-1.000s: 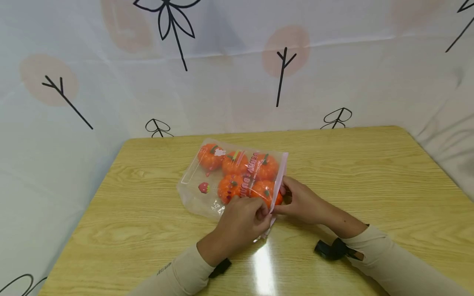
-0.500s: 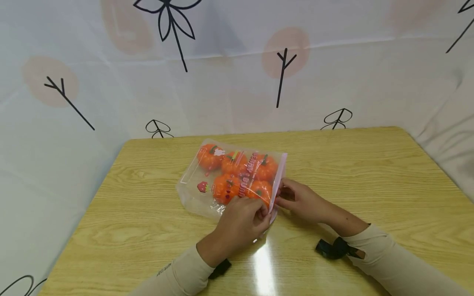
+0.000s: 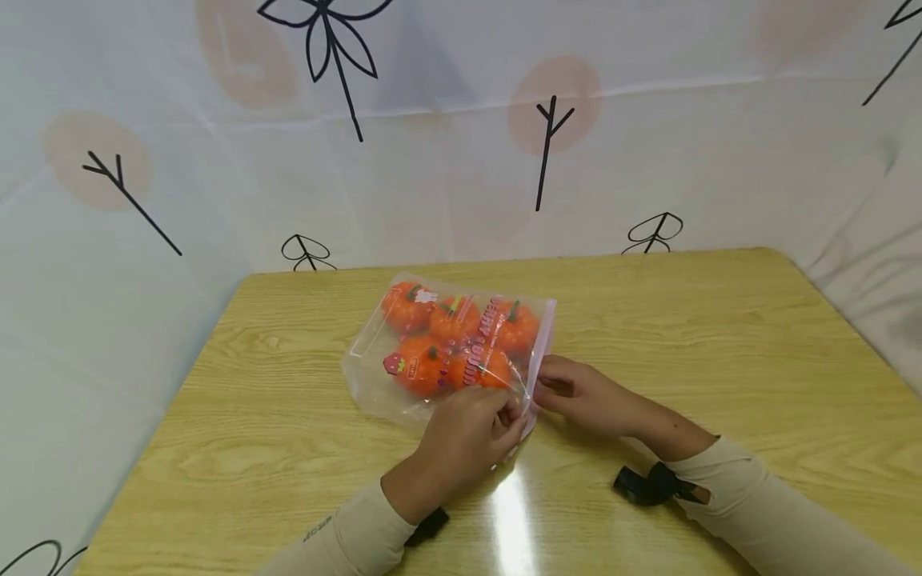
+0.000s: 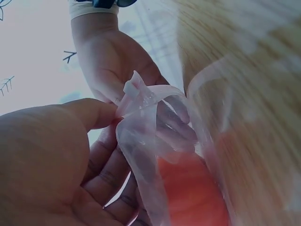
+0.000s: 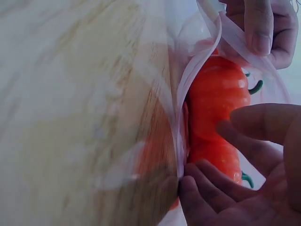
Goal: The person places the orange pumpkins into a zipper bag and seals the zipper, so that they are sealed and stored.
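Note:
A clear zip bag [image 3: 374, 392] with pink print lies on the table, several small orange toy pumpkins [image 3: 408, 307] inside it. Its pink-edged mouth faces right and gapes. My left hand [image 3: 468, 432] pinches the near corner of that mouth between thumb and finger, beside the white zip slider [image 4: 131, 87]. At the mouth is my right hand [image 3: 587, 396]. In the right wrist view its lower fingertips touch the bag's lower lip, while the thumb and another finger extend toward the pumpkins [image 5: 216, 94] in the opening. A plastic layer partly covers the left fingers.
The wood-grain table [image 3: 720, 336] extends around the bag on all sides. A white patterned cloth [image 3: 446, 184] hangs behind its far edge. Dark wrist cameras [image 3: 651, 484] sit below both wrists.
The near pumpkins have shifted left, deeper into the bag, away from its mouth. My right hand has drawn slightly nearer and its fingers closer together. The left hand keeps its pinch.

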